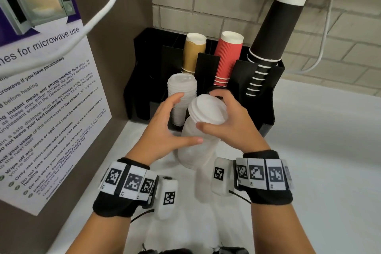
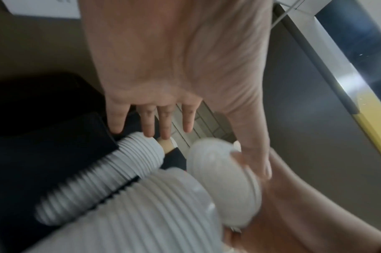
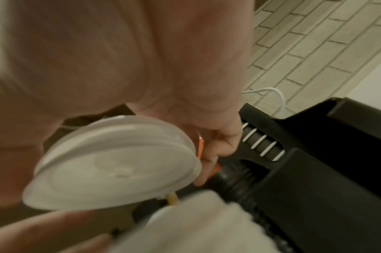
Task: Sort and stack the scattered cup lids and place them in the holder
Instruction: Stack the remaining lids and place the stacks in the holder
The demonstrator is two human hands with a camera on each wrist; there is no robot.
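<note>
A black holder [image 1: 266, 107] stands at the back of the white surface [image 1: 319, 161], with tan cups [image 1: 193, 53], red cups [image 1: 227, 55] and black cups [image 1: 270, 33] in its rear slots and a stack of white lids [image 1: 181, 97] in a front slot. Before the holder, the right hand [image 1: 231, 121] reaches forward, its thumb and fingers [image 3: 217, 145] curled round the rim of the top lid [image 1: 208, 109] of a tall lid stack [image 1: 198, 142]. The left hand [image 1: 165, 128] sits left of that stack, fingers spread and relaxed, thumb against its side, fingertips near the stack in the holder.
</note>
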